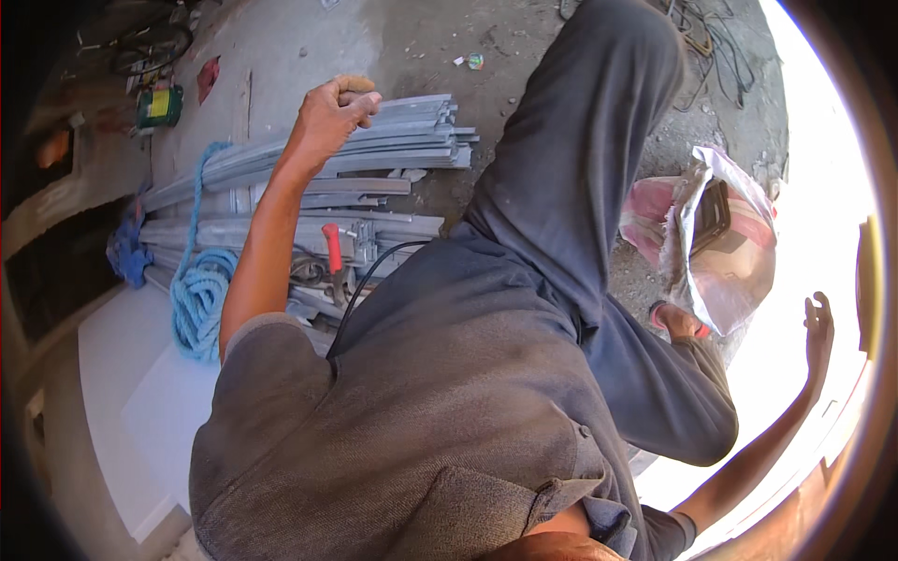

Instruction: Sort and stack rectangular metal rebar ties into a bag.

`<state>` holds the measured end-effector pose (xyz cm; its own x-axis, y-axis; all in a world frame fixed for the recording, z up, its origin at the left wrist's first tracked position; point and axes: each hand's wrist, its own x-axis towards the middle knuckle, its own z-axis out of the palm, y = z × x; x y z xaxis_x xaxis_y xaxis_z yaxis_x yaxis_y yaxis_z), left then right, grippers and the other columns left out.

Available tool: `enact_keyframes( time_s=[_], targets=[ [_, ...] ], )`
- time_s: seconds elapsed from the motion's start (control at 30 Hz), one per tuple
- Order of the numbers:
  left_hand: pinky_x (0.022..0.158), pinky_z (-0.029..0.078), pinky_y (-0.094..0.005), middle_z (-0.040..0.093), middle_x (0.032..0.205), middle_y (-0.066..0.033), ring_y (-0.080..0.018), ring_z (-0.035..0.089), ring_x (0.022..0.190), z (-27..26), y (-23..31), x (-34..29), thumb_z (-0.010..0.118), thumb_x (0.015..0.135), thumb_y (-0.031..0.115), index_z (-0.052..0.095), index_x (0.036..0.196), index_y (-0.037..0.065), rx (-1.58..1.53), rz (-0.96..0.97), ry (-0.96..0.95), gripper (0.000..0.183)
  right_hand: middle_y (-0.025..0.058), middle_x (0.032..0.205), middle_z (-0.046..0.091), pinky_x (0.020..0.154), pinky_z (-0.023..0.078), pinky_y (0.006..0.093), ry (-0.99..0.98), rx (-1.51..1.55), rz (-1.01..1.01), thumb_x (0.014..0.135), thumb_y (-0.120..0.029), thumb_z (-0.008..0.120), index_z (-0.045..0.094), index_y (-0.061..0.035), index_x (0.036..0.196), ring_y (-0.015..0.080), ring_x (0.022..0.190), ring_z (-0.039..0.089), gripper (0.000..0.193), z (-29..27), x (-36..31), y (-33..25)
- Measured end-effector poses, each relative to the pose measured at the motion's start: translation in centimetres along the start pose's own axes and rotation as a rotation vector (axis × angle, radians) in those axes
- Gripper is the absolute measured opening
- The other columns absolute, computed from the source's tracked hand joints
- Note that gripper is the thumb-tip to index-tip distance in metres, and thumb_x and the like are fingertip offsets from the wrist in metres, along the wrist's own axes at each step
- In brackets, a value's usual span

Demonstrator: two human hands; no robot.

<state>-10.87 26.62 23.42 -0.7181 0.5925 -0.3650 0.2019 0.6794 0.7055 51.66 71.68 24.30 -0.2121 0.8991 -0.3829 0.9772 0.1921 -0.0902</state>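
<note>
My left hand (333, 117) is raised over the end of a stack of grey metal profiles (412, 134). Its fingers are curled in toward the thumb, and the outer finger area looks tan-brown; what they hold, if anything, I cannot make out. Far out to the right, my right hand (819, 327) hangs in bright light with its fingers apart and nothing in it. Closest to that hand is a white and pink woven sack (739, 271), its mouth open around a dark rectangular object (713, 217).
Left of my body lie a coiled blue rope (201, 299), a red-handled tool (332, 248), a black cable (374, 271) and white sheets (140, 402). A green container (159, 107) and a bicycle (154, 47) stand far left. Loose cables (725, 56) lie far right.
</note>
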Motion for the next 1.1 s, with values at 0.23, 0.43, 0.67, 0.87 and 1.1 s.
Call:
enact_keyframes(
  time_s=[0.23,0.43,0.67,0.87,1.1],
  targets=[
    [0.074,0.051,-0.0371,0.068,0.088,-0.0191,-0.0285,0.067,0.081,1.1,-21.0,-9.3,0.069,0.081,0.021,0.060,0.107,-0.004,0.394,-0.349,-0.008,0.037,0.0184,0.123,0.057,0.092,0.044,0.0443,-0.055,0.236,0.103,0.091,-0.052,0.051,0.043,-0.0093,0.140,0.0302,0.105,0.058,0.065,7.7,2.9,8.2],
    [0.079,0.049,-0.0413,0.068,0.088,-0.0203,-0.0346,0.066,0.087,4.3,-18.0,-11.0,0.065,0.084,0.020,0.061,0.106,-0.002,0.563,-0.079,-0.099,0.032,0.0101,0.109,0.058,0.079,0.044,0.0304,-0.163,0.399,0.143,0.092,-0.047,0.056,0.049,-0.0065,0.134,0.0167,0.089,0.055,0.060,7.8,2.9,9.3],
    [0.060,0.048,-0.0288,0.065,0.074,-0.0075,-0.0118,0.059,0.061,0.1,-20.6,-6.2,0.068,0.083,0.016,0.063,0.097,-0.003,0.193,-0.463,-0.105,0.024,0.0072,0.105,0.058,0.080,0.045,0.0281,-0.246,0.330,0.144,0.092,-0.050,0.054,0.050,-0.0108,0.135,0.0129,0.088,0.054,0.059,7.6,1.5,4.4],
    [0.064,0.050,-0.0318,0.066,0.076,-0.0080,-0.0178,0.063,0.067,-4.7,-30.6,-7.7,0.067,0.072,0.003,0.066,0.091,-0.001,0.319,-0.332,-0.430,0.019,0.0026,0.100,0.057,0.071,0.044,0.0211,-0.272,0.395,0.147,0.093,-0.048,0.056,0.051,-0.0108,0.134,0.0056,0.077,0.050,0.056,9.2,2.0,7.2],
    [0.070,0.050,-0.0403,0.062,0.089,-0.0129,-0.0325,0.061,0.086,-1.1,-33.1,-10.9,0.067,0.065,0.003,0.067,0.093,0.005,0.581,0.131,-0.459,0.028,0.0012,0.091,0.056,0.062,0.039,0.0193,-0.287,0.361,0.205,0.093,-0.045,0.057,0.052,-0.0089,0.132,0.0041,0.072,0.046,0.054,9.4,1.1,8.7]
  ],
)
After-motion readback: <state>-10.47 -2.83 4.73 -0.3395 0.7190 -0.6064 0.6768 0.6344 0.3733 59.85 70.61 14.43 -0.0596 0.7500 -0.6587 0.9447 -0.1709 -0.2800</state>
